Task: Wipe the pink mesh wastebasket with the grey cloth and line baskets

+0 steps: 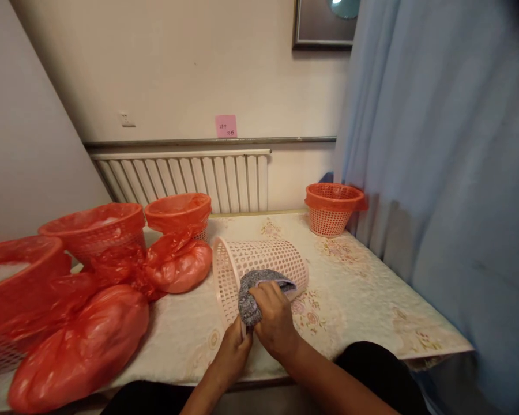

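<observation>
1. Wall (164,80): stood pale at the far side, crossed low down by a horizontal pipe (173,142).
2. Curtain (424,173): hung in blue folds along the right.
3. Surface (358,311): extended from the near edge to the far wall, under a pale cover with a floral pattern.
4. Radiator (190,176): stood white and ribbed against the wall, beyond the far left part of the surface.
5. Three red-lined baskets (97,222): stood upright in a row on the left, running from near to far.
6. Pale pink basket (272,253): lay on its side at the middle of the surface, open end to the left, base to the right; its wall was perforated.
7. Bulging red bags (90,346): two rested in front of the row, the larger one near, the smaller farther back.
8. Red basket (328,222): stood upright at the far right, beside the curtain, a red liner folded over its rim.
9. Right hand (273,317): was closed on the grey cloth, over the near side of the pale pink basket.
10. Left hand (234,347): gripped that basket's rim at its near side.
11. Grey cloth (251,291): was bunched under the right hand, against the basket near its rim.
12. Pink note (226,127): was fixed to the wall above the radiator, bearing handwriting.
</observation>
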`<state>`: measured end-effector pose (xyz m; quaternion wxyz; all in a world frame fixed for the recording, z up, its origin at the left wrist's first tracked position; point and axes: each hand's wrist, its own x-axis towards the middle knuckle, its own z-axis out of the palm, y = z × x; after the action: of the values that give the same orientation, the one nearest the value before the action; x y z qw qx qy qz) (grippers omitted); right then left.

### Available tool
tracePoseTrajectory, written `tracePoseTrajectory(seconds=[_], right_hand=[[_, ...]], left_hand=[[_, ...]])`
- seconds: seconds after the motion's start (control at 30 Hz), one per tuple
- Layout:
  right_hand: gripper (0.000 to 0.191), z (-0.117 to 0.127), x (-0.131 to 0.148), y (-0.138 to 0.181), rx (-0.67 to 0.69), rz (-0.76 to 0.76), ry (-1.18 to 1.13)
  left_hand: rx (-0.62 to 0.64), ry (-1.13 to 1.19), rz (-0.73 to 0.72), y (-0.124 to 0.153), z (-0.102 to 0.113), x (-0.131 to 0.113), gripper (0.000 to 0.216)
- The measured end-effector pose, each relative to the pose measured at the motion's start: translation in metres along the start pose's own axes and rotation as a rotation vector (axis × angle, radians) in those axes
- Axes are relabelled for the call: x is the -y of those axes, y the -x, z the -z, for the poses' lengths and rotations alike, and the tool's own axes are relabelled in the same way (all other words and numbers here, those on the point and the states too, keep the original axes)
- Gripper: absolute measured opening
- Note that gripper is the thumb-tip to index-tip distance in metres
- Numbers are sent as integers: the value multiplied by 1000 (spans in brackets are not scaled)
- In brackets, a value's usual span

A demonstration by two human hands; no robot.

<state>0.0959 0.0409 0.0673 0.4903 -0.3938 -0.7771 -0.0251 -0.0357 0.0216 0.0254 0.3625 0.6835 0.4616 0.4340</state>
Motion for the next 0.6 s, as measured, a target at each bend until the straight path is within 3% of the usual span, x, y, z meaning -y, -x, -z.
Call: tracePoseTrajectory(seconds=[0.23, 0.33, 0.6], right_hand=[[40, 21, -7, -20, -31, -18, 93], [42, 26, -6, -21, -10, -21, 112], [46, 23, -11, -14, 53, -1, 151]], left_hand=[[85, -34, -24, 28, -17, 17, 42], [98, -29, -16, 24, -17, 9, 42], [-88, 114, 55, -6, -12, -21, 44]])
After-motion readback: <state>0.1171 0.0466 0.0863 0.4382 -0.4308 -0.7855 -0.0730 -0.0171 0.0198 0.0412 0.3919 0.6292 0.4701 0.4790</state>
